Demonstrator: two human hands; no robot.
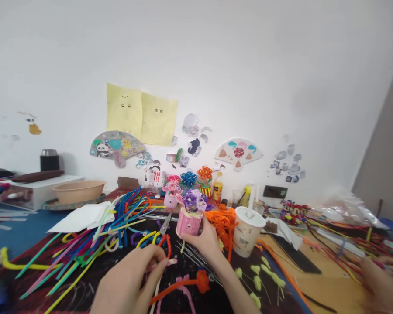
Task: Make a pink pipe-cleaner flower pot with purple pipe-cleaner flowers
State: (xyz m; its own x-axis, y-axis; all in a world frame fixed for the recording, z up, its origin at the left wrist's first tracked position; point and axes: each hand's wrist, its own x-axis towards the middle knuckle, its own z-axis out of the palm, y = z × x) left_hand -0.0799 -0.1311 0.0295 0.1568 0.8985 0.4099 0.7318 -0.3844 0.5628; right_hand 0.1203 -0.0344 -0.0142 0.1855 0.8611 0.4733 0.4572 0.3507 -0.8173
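My right hand (205, 240) is closed round the base of a small pink pot (189, 223) holding purple pipe-cleaner flowers (194, 200), standing it on the dark mat (85, 288). My left hand (131, 279) is lower and to the left, its fingertips pinched on the end of a thin pink pipe cleaner (172, 261). Scissors with red handles (165, 233) lie just beyond my left fingertips. An orange pipe-cleaner flower on a stem (201, 280) lies between my two forearms.
Several coloured pipe cleaners (94, 244) fan out at the left, and an orange bundle (223, 222) sits beside a white paper cup (247, 231). Finished flower pots (187, 181), bottles and a tan bowl (78, 191) line the wall. Another person's hand (383, 283) works at the right.
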